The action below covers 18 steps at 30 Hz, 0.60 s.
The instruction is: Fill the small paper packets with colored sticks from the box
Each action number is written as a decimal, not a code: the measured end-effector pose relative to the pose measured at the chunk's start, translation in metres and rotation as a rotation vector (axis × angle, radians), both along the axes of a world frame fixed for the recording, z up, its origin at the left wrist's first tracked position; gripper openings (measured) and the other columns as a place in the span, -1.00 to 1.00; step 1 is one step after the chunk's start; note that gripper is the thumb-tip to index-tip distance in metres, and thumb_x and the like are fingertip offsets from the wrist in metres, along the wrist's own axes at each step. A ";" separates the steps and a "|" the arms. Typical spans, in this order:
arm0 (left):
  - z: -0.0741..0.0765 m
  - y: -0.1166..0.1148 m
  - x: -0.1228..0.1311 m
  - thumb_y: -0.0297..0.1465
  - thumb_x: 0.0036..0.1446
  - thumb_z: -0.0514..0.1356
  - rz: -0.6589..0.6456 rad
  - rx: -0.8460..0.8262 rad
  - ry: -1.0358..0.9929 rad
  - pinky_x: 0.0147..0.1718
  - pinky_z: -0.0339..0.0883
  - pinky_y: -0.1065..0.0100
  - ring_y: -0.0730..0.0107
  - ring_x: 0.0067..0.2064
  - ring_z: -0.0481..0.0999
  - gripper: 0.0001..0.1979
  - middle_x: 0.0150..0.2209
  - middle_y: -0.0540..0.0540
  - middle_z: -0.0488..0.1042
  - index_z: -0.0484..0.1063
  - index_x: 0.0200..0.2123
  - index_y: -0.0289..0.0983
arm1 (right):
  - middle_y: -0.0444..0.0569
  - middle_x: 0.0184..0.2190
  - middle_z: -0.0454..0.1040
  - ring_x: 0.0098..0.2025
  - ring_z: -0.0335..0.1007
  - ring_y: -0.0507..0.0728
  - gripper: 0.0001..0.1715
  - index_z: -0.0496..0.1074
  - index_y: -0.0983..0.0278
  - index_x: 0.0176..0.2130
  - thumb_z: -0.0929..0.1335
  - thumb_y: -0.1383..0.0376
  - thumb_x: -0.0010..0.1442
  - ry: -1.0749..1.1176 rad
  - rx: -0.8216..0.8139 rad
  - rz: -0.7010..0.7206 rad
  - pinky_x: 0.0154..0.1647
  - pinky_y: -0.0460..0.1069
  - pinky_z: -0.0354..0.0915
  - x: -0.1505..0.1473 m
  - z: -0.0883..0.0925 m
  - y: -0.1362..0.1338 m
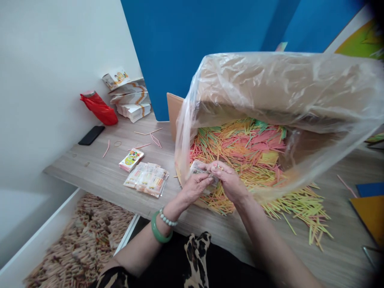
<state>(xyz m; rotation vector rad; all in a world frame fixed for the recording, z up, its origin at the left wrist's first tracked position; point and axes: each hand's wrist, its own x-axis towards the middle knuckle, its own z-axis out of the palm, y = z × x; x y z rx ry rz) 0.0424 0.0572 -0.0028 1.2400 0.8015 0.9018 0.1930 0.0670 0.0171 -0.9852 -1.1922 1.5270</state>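
Left hand (196, 185): forearm angled inward, fingers pinched on a small clear packet (200, 169).
Right hand (229, 180): curled, fingertips pinching the same packet.
Packet: held over the coloured sticks (240, 144) at the plastic-lined box's (270, 88) mouth.

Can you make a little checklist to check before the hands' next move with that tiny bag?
1. Tiny clear bag pinched between left hand and right hand: ok.
2. Number of sticks inside it: cannot tell.
3. Coloured sticks in the box close behind the hands: ok.
4. Everything kept inside the box: not ok, spilled sticks lie on the table.
5. Other packets lying flat, left of the hands: ok.
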 end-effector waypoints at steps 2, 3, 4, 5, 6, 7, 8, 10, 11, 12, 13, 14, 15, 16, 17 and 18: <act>-0.007 0.003 0.003 -0.04 0.11 0.29 0.023 -0.088 -0.070 -0.39 0.13 0.37 0.46 -0.40 0.23 -0.60 -0.45 0.00 0.33 0.51 -0.40 -0.30 | 0.00 -0.09 0.64 0.06 0.51 0.22 -0.68 0.55 0.19 -0.29 0.43 0.00 0.14 -0.020 0.012 -0.004 0.14 0.13 0.35 0.002 -0.004 0.002; -0.010 0.005 0.004 -0.05 0.10 0.30 0.035 -0.122 -0.100 -0.39 0.13 0.38 0.47 -0.40 0.23 -0.61 -0.45 0.00 0.34 0.52 -0.39 -0.30 | 0.00 -0.07 0.63 0.05 0.51 0.21 -0.67 0.56 0.18 -0.24 0.42 0.00 0.16 -0.020 0.028 -0.015 0.14 0.13 0.35 0.004 -0.004 0.004; -0.013 0.006 0.006 -0.05 0.09 0.31 0.046 -0.142 -0.122 -0.39 0.14 0.39 0.47 -0.40 0.25 -0.60 -0.44 0.00 0.35 0.52 -0.39 -0.31 | 0.00 -0.06 0.63 0.04 0.52 0.19 -0.66 0.56 0.17 -0.19 0.41 -0.01 0.18 -0.018 0.053 -0.035 0.14 0.12 0.35 0.006 -0.005 0.005; -0.015 0.008 0.007 -0.04 0.08 0.33 0.055 -0.151 -0.138 -0.38 0.16 0.39 0.47 -0.39 0.27 -0.60 -0.43 -0.01 0.37 0.53 -0.39 -0.32 | -0.01 -0.05 0.62 0.03 0.52 0.18 -0.65 0.57 0.16 -0.15 0.40 -0.01 0.21 -0.022 0.084 -0.059 0.14 0.12 0.35 0.009 -0.004 0.006; -0.015 0.009 0.009 -0.04 0.06 0.34 0.065 -0.158 -0.156 -0.36 0.19 0.39 0.46 -0.37 0.30 -0.59 -0.41 -0.03 0.40 0.53 -0.39 -0.32 | -0.01 -0.05 0.62 0.02 0.51 0.17 -0.64 0.57 0.16 -0.12 0.38 -0.01 0.24 -0.032 0.116 -0.087 0.14 0.12 0.35 0.011 -0.004 0.007; -0.015 0.010 0.011 -0.04 0.04 0.35 0.078 -0.168 -0.178 -0.33 0.22 0.39 0.45 -0.34 0.33 -0.59 -0.38 -0.04 0.43 0.54 -0.37 -0.32 | -0.01 -0.04 0.62 0.02 0.51 0.17 -0.63 0.57 0.16 -0.11 0.36 -0.01 0.26 -0.053 0.144 -0.110 0.15 0.12 0.35 0.013 -0.003 0.008; -0.014 0.011 0.012 -0.04 0.02 0.37 0.097 -0.180 -0.205 -0.29 0.25 0.38 0.43 -0.31 0.36 -0.58 -0.34 -0.05 0.47 0.55 -0.34 -0.31 | 0.00 -0.04 0.62 0.02 0.51 0.18 -0.61 0.58 0.16 -0.10 0.35 -0.01 0.28 -0.084 0.164 -0.119 0.15 0.12 0.34 0.015 -0.003 0.007; -0.011 0.012 0.015 -0.04 0.00 0.38 0.136 -0.211 -0.255 -0.25 0.30 0.37 0.40 -0.27 0.41 -0.57 -0.29 -0.06 0.51 0.56 -0.26 -0.29 | 0.01 -0.02 0.61 0.05 0.50 0.19 -0.61 0.59 0.17 -0.08 0.36 -0.01 0.27 -0.138 0.185 -0.128 0.19 0.13 0.32 0.016 -0.005 0.005; -0.010 0.013 0.017 -0.05 0.00 0.38 0.151 -0.222 -0.278 -0.25 0.31 0.37 0.40 -0.27 0.42 -0.57 -0.27 -0.07 0.52 0.56 -0.23 -0.28 | 0.00 -0.01 0.61 0.07 0.49 0.19 -0.60 0.57 0.15 -0.04 0.38 0.00 0.25 -0.136 0.186 -0.148 0.20 0.13 0.31 0.015 -0.007 0.003; -0.009 0.013 0.018 -0.06 0.01 0.37 0.163 -0.227 -0.298 -0.26 0.32 0.36 0.40 -0.28 0.42 -0.58 -0.27 -0.07 0.53 0.56 -0.22 -0.27 | -0.02 0.01 0.60 0.08 0.49 0.19 -0.57 0.54 0.13 0.01 0.41 0.01 0.22 -0.120 0.183 -0.174 0.20 0.13 0.31 0.014 -0.009 0.001; -0.008 0.012 0.018 -0.06 0.01 0.37 0.174 -0.227 -0.313 -0.27 0.33 0.36 0.40 -0.29 0.42 -0.58 -0.26 -0.08 0.53 0.56 -0.21 -0.27 | -0.03 0.01 0.60 0.07 0.49 0.19 -0.54 0.51 0.12 0.04 0.43 0.03 0.18 -0.104 0.176 -0.196 0.18 0.13 0.31 0.013 -0.011 -0.001; -0.008 0.012 0.018 -0.06 0.02 0.36 0.184 -0.221 -0.319 -0.28 0.33 0.37 0.41 -0.30 0.42 -0.59 -0.27 -0.08 0.53 0.55 -0.22 -0.27 | -0.04 -0.03 0.60 0.03 0.50 0.19 -0.53 0.51 0.12 0.03 0.45 0.04 0.15 -0.099 0.164 -0.214 0.14 0.12 0.33 0.011 -0.014 -0.003; -0.007 0.011 0.017 -0.05 0.03 0.35 0.197 -0.210 -0.317 -0.29 0.33 0.37 0.41 -0.31 0.41 -0.59 -0.28 -0.08 0.52 0.55 -0.23 -0.27 | -0.04 -0.09 0.61 -0.02 0.51 0.19 -0.56 0.53 0.14 -0.02 0.46 0.05 0.13 -0.114 0.151 -0.221 0.09 0.11 0.35 0.010 -0.017 -0.006; -0.006 0.009 0.015 -0.05 0.02 0.35 0.217 -0.197 -0.308 -0.31 0.32 0.38 0.42 -0.32 0.40 -0.59 -0.31 -0.07 0.51 0.54 -0.26 -0.28 | -0.05 -0.18 0.62 -0.09 0.51 0.19 -0.64 0.55 0.17 -0.12 0.46 0.06 0.11 -0.149 0.142 -0.218 0.02 0.09 0.36 0.009 -0.020 -0.009; -0.005 0.006 0.013 -0.05 0.01 0.35 0.233 -0.180 -0.289 -0.33 0.30 0.39 0.44 -0.34 0.37 -0.59 -0.35 -0.05 0.49 0.53 -0.31 -0.30 | -0.06 -0.27 0.60 -0.17 0.49 0.17 -0.71 0.56 0.20 -0.24 0.46 0.07 0.10 -0.197 0.141 -0.210 -0.05 0.07 0.36 0.009 -0.022 -0.012; -0.003 0.003 0.009 -0.06 0.01 0.36 0.238 -0.157 -0.263 -0.36 0.28 0.40 0.46 -0.37 0.34 -0.60 -0.39 -0.03 0.46 0.52 -0.36 -0.31 | -0.08 -0.35 0.57 -0.23 0.46 0.16 -0.74 0.55 0.22 -0.34 0.45 0.08 0.10 -0.244 0.143 -0.208 -0.11 0.05 0.35 0.009 -0.024 -0.016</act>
